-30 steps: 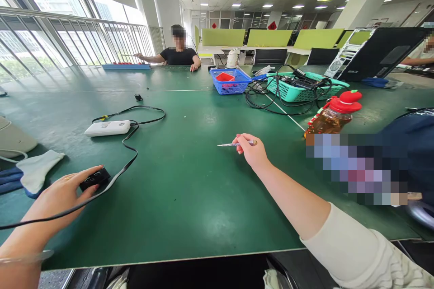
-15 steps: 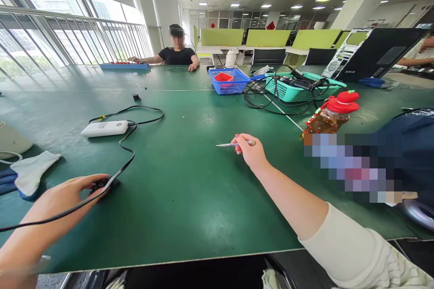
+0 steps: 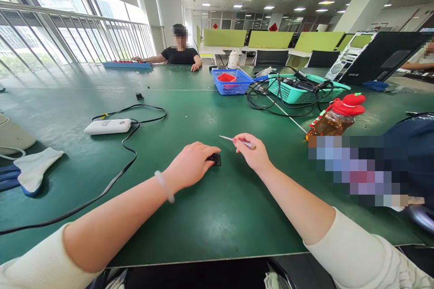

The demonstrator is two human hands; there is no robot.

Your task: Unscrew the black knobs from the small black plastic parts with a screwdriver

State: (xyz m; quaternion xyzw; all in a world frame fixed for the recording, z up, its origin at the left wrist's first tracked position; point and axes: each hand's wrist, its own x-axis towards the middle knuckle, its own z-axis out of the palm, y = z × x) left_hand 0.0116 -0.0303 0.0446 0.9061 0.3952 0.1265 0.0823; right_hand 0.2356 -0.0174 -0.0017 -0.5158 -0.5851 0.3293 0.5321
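Observation:
My left hand [image 3: 195, 162] is closed around a small black part [image 3: 216, 160] at the middle of the green table [image 3: 190, 221]. Most of that part is hidden under the fingers, so its exact kind does not show. To its right, my right hand [image 3: 251, 150] grips a slim screwdriver [image 3: 249, 144] by its handle. The screwdriver's thin metal tip points left and away from me, above and just right of the black part, apart from it.
A white power strip [image 3: 108, 127] with a black cord lies left, beyond a glove [image 3: 39, 169]. Blue [image 3: 233, 88] and green [image 3: 291, 95] baskets with cables stand at the back. A red-capped bottle [image 3: 334, 119] is right. Another person [image 3: 181, 54] sits across the table.
My left hand has moved from the left side, beside the cord, to the middle with the black part. The right hand stays nearly in place, the screwdriver tip now angled slightly farther up.

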